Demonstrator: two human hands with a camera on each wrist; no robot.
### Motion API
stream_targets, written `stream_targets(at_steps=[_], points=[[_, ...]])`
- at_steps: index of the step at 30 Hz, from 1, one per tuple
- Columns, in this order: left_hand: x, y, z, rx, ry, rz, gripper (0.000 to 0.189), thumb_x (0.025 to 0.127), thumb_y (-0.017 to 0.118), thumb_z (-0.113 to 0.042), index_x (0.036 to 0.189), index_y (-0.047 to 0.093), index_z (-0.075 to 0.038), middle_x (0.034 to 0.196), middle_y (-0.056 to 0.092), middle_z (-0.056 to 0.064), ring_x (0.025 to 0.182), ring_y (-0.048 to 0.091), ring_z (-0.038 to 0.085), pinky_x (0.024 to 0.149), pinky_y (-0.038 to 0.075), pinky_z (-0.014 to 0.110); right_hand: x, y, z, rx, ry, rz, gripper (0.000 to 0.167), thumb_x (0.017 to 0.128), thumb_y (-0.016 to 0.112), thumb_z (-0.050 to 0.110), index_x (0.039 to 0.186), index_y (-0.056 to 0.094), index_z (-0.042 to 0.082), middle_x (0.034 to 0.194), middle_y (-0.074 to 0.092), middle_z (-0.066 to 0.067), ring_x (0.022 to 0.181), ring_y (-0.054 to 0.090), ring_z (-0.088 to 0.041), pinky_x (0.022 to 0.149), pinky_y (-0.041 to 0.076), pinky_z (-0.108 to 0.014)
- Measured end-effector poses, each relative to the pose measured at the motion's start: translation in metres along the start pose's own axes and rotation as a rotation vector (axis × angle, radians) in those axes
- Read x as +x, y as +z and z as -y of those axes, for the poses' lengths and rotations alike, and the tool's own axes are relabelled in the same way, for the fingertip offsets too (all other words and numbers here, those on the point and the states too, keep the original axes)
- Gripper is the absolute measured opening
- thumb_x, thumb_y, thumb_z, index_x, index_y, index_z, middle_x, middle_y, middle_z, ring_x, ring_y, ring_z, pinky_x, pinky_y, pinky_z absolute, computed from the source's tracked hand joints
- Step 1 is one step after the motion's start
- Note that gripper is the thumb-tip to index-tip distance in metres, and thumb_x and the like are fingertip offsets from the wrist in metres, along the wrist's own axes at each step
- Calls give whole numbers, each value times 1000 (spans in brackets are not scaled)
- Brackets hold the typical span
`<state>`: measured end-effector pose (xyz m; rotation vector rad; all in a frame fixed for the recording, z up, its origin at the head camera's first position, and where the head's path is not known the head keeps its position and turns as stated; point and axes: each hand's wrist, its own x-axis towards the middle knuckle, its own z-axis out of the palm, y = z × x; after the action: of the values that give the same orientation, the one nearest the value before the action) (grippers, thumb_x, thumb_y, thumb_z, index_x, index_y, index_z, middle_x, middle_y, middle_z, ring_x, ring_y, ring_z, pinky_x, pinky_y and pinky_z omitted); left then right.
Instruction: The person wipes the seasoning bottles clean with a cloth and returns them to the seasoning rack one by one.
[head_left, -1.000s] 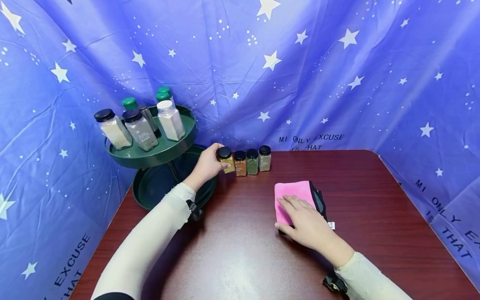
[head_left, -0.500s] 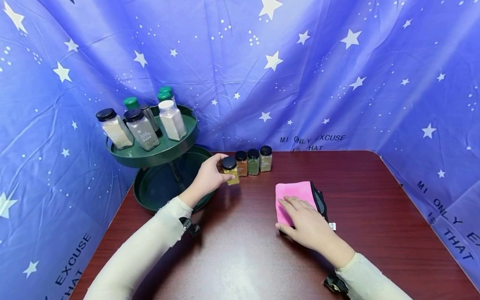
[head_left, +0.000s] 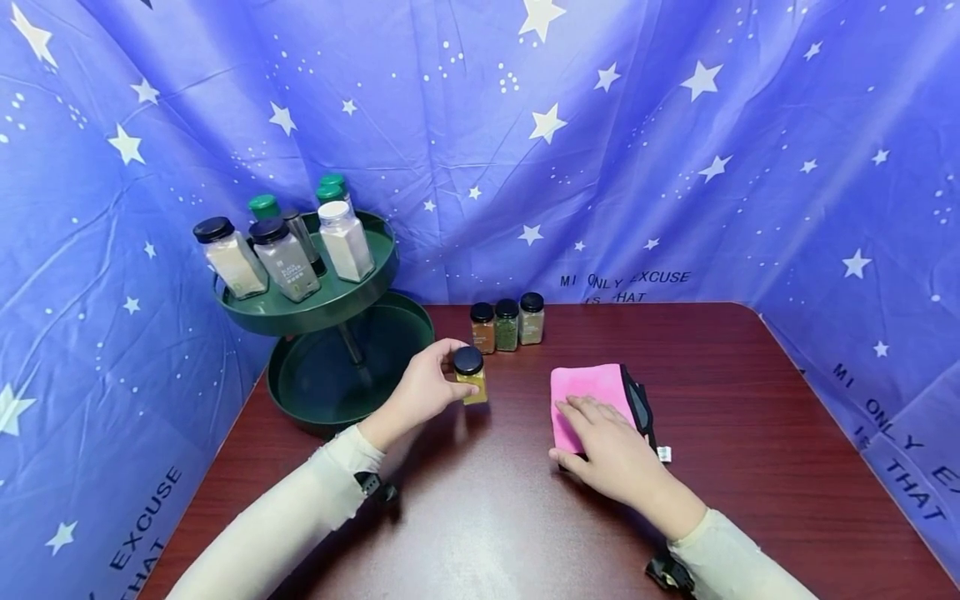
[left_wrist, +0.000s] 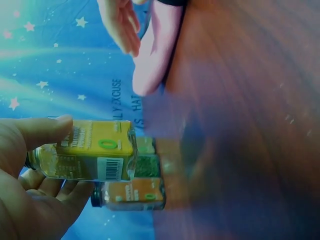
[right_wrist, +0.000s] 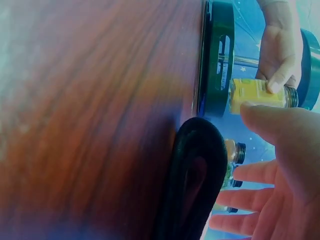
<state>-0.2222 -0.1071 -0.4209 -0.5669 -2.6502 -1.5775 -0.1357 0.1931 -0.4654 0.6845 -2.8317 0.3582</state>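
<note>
Pinching the yellow jar between thumb and fingers of the left hand, cap up, nearer the front than the orange jar and apart from it, apparently lifted off the table; probably best to press on opposite flat faces of the glass rather than on the cap, to hold the base level, and to steer wide of the orange jar so as not to knock it; likely to slip if squeezed at a corner, judging by the smooth glass; with the right hand, laying straight fingers over the pink cloth, seemingly touching it, pinching nothing; wise to leave that palm light; turning to contents, see yellow powder, by the look, in the pinched one, but cannot tell the fill level behind the label; see orange-brown powder in the orange jar, dark green flakes in the green jar, something pale in the end jar; on the upper tray, note whitish powder in the white-capped jar; cannot make out the insides of the green-capped containers behind.
</note>
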Motion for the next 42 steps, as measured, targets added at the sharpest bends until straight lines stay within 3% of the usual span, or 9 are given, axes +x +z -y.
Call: stream_targets(at_steps=[19, 27, 36, 42], points=[[-27, 27, 11, -1, -19, 86, 51, 74, 88, 1, 117, 64, -9, 109, 71, 3, 100, 71, 18, 91, 57, 39, 1, 1, 2, 0, 78, -2, 71, 91, 73, 48, 141, 57, 1, 145, 56, -23, 135, 51, -43, 113, 38, -57], [-33, 37, 12, -1, -22, 123, 51, 74, 89, -2, 118, 64, -10, 109, 69, 2, 100, 70, 16, 88, 57, 34, 1, 3, 2, -5, 101, 11, 73, 91, 72, 50, 141, 57, -1, 145, 56, -23, 135, 51, -44, 113, 38, -56], [-35, 44, 11, -10, 2, 143, 50, 74, 89, -3, 117, 64, -11, 110, 68, 1, 102, 70, 18, 94, 56, 43, 3, 7, 2, -7, 112, 20, 76, 90, 72, 51, 141, 56, -3, 144, 56, -25, 134, 52, -44, 113, 38, -56], [-36, 47, 11, 11, 2, 148, 51, 74, 90, -5, 118, 64, -12, 110, 68, 0, 102, 69, 16, 94, 55, 39, 4, 8, 2, -5, 148, 48, 81, 90, 72, 52, 141, 54, -7, 144, 55, -27, 135, 51, -44, 114, 38, -55]])
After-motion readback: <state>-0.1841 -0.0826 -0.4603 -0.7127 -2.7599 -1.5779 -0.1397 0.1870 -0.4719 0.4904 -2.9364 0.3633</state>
